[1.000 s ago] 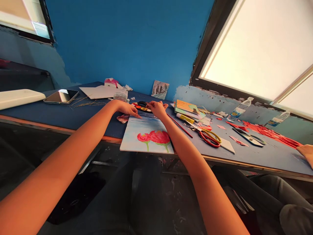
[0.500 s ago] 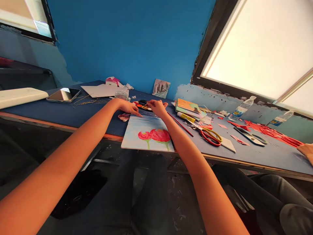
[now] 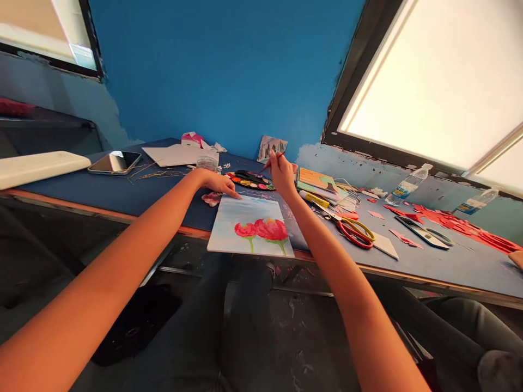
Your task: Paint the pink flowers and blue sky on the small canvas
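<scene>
Painting (image 3: 250, 227) of two pink flowers on green stems lies flat at near edge of blue table (image 3: 122, 193), overhanging it slightly. Left hand (image 3: 218, 183) rests palm down, fingers loosely spread, fingertips touching the painting's far-left corner; holds nothing. Pink crumpled scrap (image 3: 211, 198) just left of that corner, beside the hand. Right hand (image 3: 281, 174) raised just past the painting's far-right side, fingers pinched around a thin red brush (image 3: 273, 161), tip pointing left and down toward paint palette (image 3: 250, 180). Palette sits just beyond the painting, between the two hands. Right of the hand: stack of papers (image 3: 321, 184), glue tube (image 3: 315, 200), red and yellow scissors (image 3: 356, 231). Far left: phone (image 3: 115, 162), white sheet (image 3: 174, 154). Far right: water bottle (image 3: 409, 184)
</scene>
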`<state>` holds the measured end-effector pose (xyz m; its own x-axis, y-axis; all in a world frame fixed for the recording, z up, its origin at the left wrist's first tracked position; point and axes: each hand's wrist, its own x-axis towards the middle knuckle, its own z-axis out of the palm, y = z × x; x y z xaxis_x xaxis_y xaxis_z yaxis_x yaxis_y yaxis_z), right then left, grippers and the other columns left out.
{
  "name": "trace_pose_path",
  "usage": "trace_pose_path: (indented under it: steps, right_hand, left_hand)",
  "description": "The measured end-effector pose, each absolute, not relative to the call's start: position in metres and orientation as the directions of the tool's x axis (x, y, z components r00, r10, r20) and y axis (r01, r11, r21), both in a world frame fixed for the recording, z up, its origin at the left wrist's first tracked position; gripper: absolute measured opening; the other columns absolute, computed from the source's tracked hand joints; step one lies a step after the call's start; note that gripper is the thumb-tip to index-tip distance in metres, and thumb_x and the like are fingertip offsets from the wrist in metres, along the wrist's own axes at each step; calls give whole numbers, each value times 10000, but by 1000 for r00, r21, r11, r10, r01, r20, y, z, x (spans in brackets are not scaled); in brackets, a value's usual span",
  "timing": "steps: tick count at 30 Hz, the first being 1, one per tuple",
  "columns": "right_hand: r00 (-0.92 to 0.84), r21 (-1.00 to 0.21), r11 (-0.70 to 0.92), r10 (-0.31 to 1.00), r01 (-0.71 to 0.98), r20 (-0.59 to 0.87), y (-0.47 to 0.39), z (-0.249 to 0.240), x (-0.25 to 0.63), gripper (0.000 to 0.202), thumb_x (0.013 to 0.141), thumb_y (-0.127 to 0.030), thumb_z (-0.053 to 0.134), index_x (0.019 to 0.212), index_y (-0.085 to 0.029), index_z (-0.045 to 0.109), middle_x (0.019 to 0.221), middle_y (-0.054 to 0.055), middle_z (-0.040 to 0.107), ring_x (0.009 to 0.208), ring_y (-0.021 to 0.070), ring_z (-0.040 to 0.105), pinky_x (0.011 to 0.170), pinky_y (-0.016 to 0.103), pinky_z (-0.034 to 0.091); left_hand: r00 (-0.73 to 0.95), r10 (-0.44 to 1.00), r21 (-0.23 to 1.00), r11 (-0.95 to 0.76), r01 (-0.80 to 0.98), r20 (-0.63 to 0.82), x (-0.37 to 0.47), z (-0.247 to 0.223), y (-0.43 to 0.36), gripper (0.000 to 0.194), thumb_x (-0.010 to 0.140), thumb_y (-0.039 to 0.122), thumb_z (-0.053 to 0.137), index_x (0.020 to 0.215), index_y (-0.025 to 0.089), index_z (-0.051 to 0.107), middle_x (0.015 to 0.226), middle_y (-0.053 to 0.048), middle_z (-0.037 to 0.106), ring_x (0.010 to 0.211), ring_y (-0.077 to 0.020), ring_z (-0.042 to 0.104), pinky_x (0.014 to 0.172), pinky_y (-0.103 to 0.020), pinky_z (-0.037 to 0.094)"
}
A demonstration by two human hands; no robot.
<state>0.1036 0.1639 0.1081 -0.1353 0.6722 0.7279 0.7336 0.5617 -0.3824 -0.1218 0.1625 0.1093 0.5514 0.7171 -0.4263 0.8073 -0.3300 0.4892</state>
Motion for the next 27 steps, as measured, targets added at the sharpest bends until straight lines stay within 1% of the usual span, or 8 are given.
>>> trace_pose_path:
  steps: [3,6,9,13,16,19,23,27]
  right_hand:
    - [-168,-418,662,634,622,755,151,97,125,599,1028,-599,248,722,-203,576,701,21,605,721,142,578,853,331,392]
    - [-164,-484,695,645,532,746,143,81,144,643,980,-706,247,673,-220,535,639,14,559,594,126,518,698,303,434]
    - [-133,-509,678,660,530,740,142,75,152,686,940,-775,228,646,-228,520,600,5,526,559,119,498,642,292,439]
    - [-154,-488,688,649,537,745,143,75,152,703,906,-821,221,614,-232,469,553,-6,493,531,114,481,637,290,437]
    - [-160,-495,681,660,540,734,141,77,151,717,885,-847,203,611,-233,453,547,-6,490,528,113,481,633,288,430]
    - [-159,-510,658,685,554,711,139,77,150,728,872,-860,190,621,-233,461,568,1,518,551,117,499,637,283,431]
    - [-177,-526,656,701,541,691,139,78,148,728,886,-845,209,619,-226,486,559,-3,522,553,113,511,637,276,438]
    - [-185,-517,668,690,536,700,137,79,147,708,917,-805,224,616,-223,493,554,-7,519,552,110,513,646,273,446]
  left_hand:
    - [551,725,477,-342,810,-414,-122,109,164,584,775,783,582,788,200,555,455,-4,492,371,-147,461,380,-251,380]
    - [540,724,491,-314,812,-429,-122,107,163,580,783,778,585,779,199,548,452,-3,482,381,-151,478,384,-247,353]
    - [516,741,512,-272,815,-428,-122,106,160,497,837,696,602,804,209,507,428,20,465,369,-135,439,385,-239,308]
    - [545,723,551,-272,789,-424,-122,107,155,331,976,504,507,824,223,419,401,38,459,379,-128,424,399,-231,299]
    - [545,717,537,-280,796,-434,-123,108,155,303,1005,466,467,828,227,406,393,47,455,377,-125,432,398,-220,310]
    - [545,732,512,-310,801,-410,-123,108,159,334,970,529,509,859,221,442,399,55,457,359,-117,410,385,-215,324]
    - [516,740,482,-295,825,-432,-122,109,161,481,845,689,600,876,222,486,402,44,466,347,-132,423,380,-228,353]
    - [543,723,467,-338,817,-427,-122,111,160,552,794,758,589,864,214,526,428,2,518,349,-146,447,375,-238,368]
